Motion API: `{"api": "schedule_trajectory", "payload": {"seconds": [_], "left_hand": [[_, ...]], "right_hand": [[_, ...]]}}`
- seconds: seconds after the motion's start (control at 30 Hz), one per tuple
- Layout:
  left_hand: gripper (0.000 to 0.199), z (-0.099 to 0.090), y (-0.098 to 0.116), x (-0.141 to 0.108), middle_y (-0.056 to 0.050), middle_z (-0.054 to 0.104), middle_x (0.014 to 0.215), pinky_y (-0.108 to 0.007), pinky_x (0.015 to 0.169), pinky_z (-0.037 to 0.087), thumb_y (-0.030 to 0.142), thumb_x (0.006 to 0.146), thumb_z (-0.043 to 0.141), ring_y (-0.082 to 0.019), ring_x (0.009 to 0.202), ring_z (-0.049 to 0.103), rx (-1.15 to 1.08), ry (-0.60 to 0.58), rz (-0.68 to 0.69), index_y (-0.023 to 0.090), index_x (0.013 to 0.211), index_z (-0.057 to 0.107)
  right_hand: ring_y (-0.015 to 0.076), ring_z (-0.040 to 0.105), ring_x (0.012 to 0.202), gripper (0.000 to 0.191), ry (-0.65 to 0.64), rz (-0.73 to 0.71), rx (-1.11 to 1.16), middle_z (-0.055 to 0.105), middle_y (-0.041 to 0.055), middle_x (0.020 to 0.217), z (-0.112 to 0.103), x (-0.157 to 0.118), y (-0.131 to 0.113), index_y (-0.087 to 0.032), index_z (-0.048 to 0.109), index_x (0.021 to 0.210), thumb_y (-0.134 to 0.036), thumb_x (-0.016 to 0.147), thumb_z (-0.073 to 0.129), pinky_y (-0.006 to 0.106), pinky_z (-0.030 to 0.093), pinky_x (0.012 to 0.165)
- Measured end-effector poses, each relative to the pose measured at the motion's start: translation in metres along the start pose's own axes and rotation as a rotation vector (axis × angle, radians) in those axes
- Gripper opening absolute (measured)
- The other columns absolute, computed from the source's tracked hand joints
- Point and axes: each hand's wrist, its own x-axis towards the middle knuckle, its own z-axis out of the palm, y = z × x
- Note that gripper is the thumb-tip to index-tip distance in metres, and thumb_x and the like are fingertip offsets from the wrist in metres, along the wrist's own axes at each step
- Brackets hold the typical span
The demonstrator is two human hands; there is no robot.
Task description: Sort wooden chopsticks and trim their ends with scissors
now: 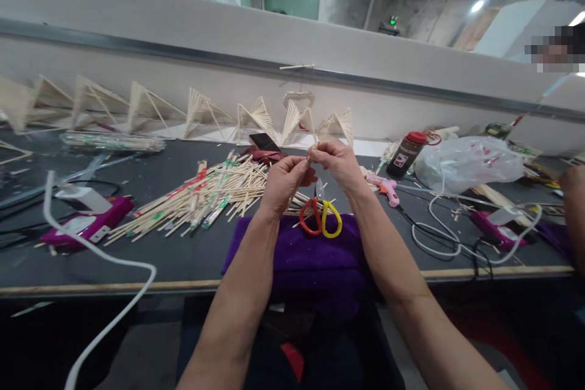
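The left hand (287,177) and the right hand (336,157) meet in the middle, over the table (183,263). The fingers of both hands are narrow, pinched in tight, and the tips are very close together. I cannot tell what small thing, if any, is between them. Just on the near side of the hands is a pair of scissors (319,191) with one red handle and one yellow handle. The handles lie on a purple cloth (320,253) at the near edge of the table, and the blades point to the far side. A big messy pile of thin wooden sticks (237,189) lies to the left of the hands, and some have shiny wrap on them. At the far side of the pile, a dark phone (264,142) is on top of something dark red. To the right of the hands is a pink glue gun (387,190). Farther back on the right, a dark bottle (406,155) with a red lid leans beside a see-through plastic bag (470,161). Pointy shapes made of sticks (256,116) stand in a row along the far wall (388,94). Part of another person's arm (574,207) shows at the right edge.
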Motion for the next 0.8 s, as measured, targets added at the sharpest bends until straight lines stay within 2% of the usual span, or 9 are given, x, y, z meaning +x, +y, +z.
{"api": "schedule_trajectory", "payload": {"seconds": [0.13,0.27,0.4,0.5,0.57,0.67,0.73,0.8], "left_hand": [[0.037,0.002,0.0,-0.002,-0.003,0.063,0.064,-0.021,0.047,0.045,0.048,0.069,0.065,-0.012,0.052,0.06,0.093,-0.053,0.033,0.013,0.082,0.063],[0.034,0.002,-0.002,-0.002,-0.004,0.063,0.066,-0.017,0.041,0.039,0.047,0.075,0.059,-0.009,0.049,0.056,0.184,-0.13,0.078,0.014,0.078,0.064],[0.032,0.002,-0.009,0.0,-0.002,0.06,0.062,-0.016,0.04,0.038,0.045,0.076,0.059,-0.006,0.045,0.051,0.172,-0.132,0.078,0.013,0.074,0.063],[0.033,0.004,-0.015,0.002,-0.002,0.06,0.061,-0.017,0.04,0.039,0.046,0.073,0.062,-0.007,0.045,0.053,0.122,-0.12,0.047,0.013,0.075,0.063],[0.035,0.004,-0.017,0.005,-0.002,0.06,0.06,-0.018,0.041,0.04,0.047,0.07,0.064,-0.008,0.045,0.055,0.086,-0.086,0.022,0.013,0.074,0.063],[0.036,0.001,-0.018,0.011,-0.002,0.063,0.062,-0.019,0.042,0.043,0.047,0.067,0.067,-0.01,0.046,0.058,-0.015,0.038,-0.019,0.013,0.077,0.063],[0.034,-0.004,-0.018,0.016,-0.002,0.064,0.065,-0.021,0.046,0.047,0.045,0.069,0.067,-0.01,0.05,0.06,-0.107,0.155,-0.028,0.013,0.081,0.062],[0.029,-0.01,-0.018,0.02,-0.002,0.065,0.067,-0.022,0.05,0.049,0.04,0.072,0.065,-0.011,0.055,0.062,-0.178,0.254,-0.022,0.013,0.083,0.061]], "right_hand": [[0.0109,0.05,0.073,0.021,-0.008,-0.014,-0.022,0.058,0.0005,0.078,-0.002,-0.003,0.008,-0.017,0.061,0.072,-0.038,0.072,0.062,0.023,0.04,0.066],[0.0118,0.051,0.075,0.021,-0.015,-0.025,-0.006,0.058,0.0012,0.08,-0.005,-0.007,0.014,-0.017,0.062,0.071,-0.039,0.073,0.06,0.025,0.041,0.071],[0.0117,0.051,0.076,0.022,0.002,-0.049,-0.022,0.057,0.0012,0.078,-0.006,-0.01,0.019,-0.017,0.061,0.068,-0.038,0.074,0.06,0.024,0.041,0.072],[0.011,0.051,0.073,0.023,0.017,0.0,-0.036,0.057,0.0009,0.076,-0.003,-0.01,0.022,-0.017,0.062,0.069,-0.039,0.073,0.06,0.023,0.041,0.068],[0.0101,0.051,0.069,0.025,0.027,0.063,-0.017,0.058,0.0005,0.075,-0.001,-0.009,0.024,-0.017,0.063,0.075,-0.041,0.073,0.059,0.022,0.041,0.063],[0.0086,0.051,0.064,0.031,0.045,0.142,0.04,0.061,0.0004,0.076,0.002,-0.008,0.027,-0.017,0.063,0.088,-0.044,0.073,0.058,0.02,0.039,0.054],[0.0075,0.051,0.059,0.032,0.039,0.188,0.045,0.062,0.0009,0.075,0.004,-0.009,0.027,-0.016,0.063,0.085,-0.045,0.073,0.058,0.019,0.036,0.049],[0.0064,0.048,0.053,0.03,-0.035,0.248,0.008,0.061,0.0009,0.069,0.008,-0.011,0.026,-0.014,0.063,0.076,-0.043,0.073,0.058,0.019,0.034,0.046]]}}
